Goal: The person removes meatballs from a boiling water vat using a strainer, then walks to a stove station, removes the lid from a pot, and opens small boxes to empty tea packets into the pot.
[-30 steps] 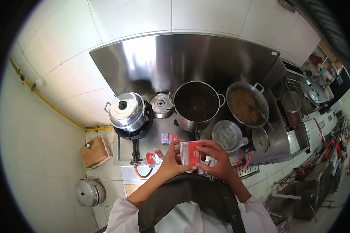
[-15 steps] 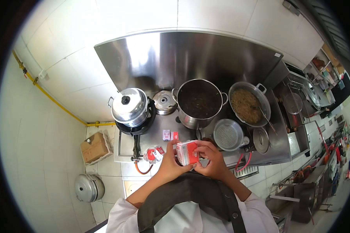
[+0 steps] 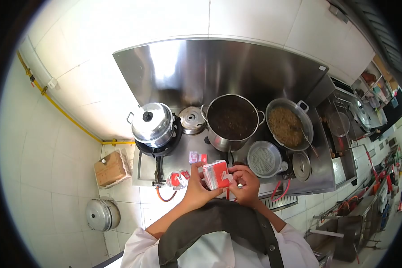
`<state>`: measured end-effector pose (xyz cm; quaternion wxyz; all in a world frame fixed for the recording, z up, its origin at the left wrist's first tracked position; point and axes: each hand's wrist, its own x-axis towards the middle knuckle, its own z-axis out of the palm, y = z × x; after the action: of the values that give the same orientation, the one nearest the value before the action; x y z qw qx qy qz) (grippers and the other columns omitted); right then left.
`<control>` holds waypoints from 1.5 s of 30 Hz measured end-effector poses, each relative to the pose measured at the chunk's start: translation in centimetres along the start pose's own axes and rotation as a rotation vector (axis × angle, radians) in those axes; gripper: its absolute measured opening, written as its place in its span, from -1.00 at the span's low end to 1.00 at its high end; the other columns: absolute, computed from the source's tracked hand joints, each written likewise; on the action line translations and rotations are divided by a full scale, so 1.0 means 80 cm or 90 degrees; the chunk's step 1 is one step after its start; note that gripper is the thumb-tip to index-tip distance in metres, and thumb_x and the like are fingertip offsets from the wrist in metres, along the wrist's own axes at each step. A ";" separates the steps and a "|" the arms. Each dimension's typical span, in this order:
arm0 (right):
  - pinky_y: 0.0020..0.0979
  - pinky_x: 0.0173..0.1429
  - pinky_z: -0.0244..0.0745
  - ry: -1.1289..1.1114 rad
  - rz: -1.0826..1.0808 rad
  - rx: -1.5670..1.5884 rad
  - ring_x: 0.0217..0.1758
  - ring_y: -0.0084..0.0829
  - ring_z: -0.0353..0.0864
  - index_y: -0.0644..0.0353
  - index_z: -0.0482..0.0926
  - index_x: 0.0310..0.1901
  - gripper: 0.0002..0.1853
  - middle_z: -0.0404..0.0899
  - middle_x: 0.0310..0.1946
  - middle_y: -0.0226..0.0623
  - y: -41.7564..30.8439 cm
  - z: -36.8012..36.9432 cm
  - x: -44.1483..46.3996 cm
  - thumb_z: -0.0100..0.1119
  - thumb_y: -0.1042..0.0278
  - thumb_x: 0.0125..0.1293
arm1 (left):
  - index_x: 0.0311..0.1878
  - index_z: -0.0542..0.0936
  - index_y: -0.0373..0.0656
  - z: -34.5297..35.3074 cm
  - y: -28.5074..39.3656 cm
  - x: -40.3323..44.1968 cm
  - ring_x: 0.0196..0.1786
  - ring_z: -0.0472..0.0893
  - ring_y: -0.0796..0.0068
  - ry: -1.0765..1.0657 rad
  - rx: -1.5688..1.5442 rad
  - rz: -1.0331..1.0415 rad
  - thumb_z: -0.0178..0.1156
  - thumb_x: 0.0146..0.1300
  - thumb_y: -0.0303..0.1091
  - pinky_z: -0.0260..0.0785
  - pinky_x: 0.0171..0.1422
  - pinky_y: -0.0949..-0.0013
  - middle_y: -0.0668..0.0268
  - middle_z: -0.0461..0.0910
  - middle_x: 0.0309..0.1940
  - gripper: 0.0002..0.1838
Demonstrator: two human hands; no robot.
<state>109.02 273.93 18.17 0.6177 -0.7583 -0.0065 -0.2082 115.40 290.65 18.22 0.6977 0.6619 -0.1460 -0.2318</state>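
Observation:
A small red-and-white carton (image 3: 215,173) is held up in front of my apron. My left hand (image 3: 197,189) is closed around its left side, with the thumb under its lower edge. At the right edge, my right hand (image 3: 246,185) has its fingers curled and pinched against the carton, where a pale patch shows on the red face. I cannot make out whether that patch is a torn flap or print. Beyond my left hand, small boxes (image 3: 194,157) stand on the steel stove top (image 3: 176,162). Crumpled red-and-white packaging (image 3: 178,179) lies at the front edge.
A lidded pot (image 3: 152,126) sits on the left burner beside a loose lid (image 3: 192,119). Behind the carton stands a tall pot (image 3: 228,144) of dark liquid. To the right are a pan of brown food (image 3: 286,127) with a ladle, a perforated strainer (image 3: 264,159) and another lid (image 3: 301,165).
My right hand's fingers have drawn back from the carton's top right to its right edge and curled more. A pale patch now shows there. The whole view has shifted slightly.

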 end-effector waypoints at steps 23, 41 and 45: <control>-0.51 -0.10 0.45 -0.101 0.121 0.121 -0.15 -0.53 0.54 0.25 0.48 -0.11 -0.71 0.53 -0.16 -0.29 -0.016 -0.004 0.033 0.30 0.45 0.14 | 0.35 0.06 -0.08 -0.012 -0.001 0.003 0.14 0.50 0.30 -0.140 -0.535 -0.200 0.32 0.02 -0.48 0.56 0.00 0.21 0.13 0.36 0.16 -0.15; -0.31 -0.12 0.56 -0.365 -0.084 -0.212 -0.24 -0.17 0.63 0.23 0.59 -0.18 -0.69 0.58 -0.24 -0.15 -0.014 0.000 0.033 0.17 0.52 -0.06 | 0.13 0.33 -0.14 -0.029 -0.008 -0.003 -0.27 0.46 0.69 -0.268 -0.074 -0.272 0.34 -0.03 -0.23 0.35 -0.43 0.56 0.42 0.45 -0.22 -0.36; -0.29 -0.22 0.54 -0.353 -0.167 -0.236 -0.33 -0.18 0.62 0.23 0.57 -0.29 -0.78 0.57 -0.30 -0.16 0.000 0.005 0.030 0.16 0.51 -0.06 | 0.11 0.36 -0.15 -0.032 0.001 -0.004 -0.19 0.45 0.68 -0.282 -0.052 -0.294 0.32 -0.02 -0.21 0.37 -0.24 0.52 0.43 0.46 -0.19 -0.39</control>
<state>111.33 273.71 18.87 0.4125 -0.8777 -0.2337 -0.0695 116.44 293.03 18.16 0.6041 0.5822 -0.1307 -0.5283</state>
